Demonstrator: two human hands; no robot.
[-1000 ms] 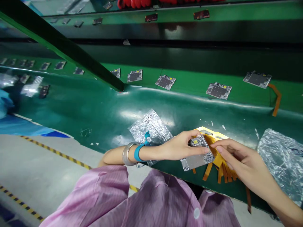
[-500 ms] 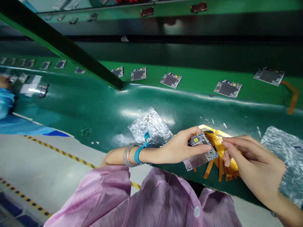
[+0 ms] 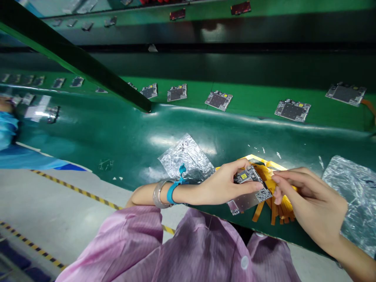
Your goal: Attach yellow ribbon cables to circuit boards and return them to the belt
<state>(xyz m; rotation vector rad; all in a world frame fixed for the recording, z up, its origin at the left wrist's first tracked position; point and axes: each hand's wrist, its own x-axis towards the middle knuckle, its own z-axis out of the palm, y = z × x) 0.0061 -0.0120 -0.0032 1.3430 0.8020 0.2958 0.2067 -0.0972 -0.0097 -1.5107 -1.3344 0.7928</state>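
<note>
from afar, i have the circuit board (image 3: 245, 202) at four o'clock in the head view, my left hand (image 3: 221, 184) pinching it, thumb across its face, probably for steadiness. at the board's three o'clock, my right hand (image 3: 314, 207) presses thumb and forefinger together, contents untellable. amber strips (image 3: 273, 213) lie between, likely for easy reach.

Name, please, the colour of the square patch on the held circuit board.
The square patch is yellow, shown best in the head view.

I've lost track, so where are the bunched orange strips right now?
In the head view, right of centre on the green table, the orange strips show between the held circuit board and the right hand.
</note>
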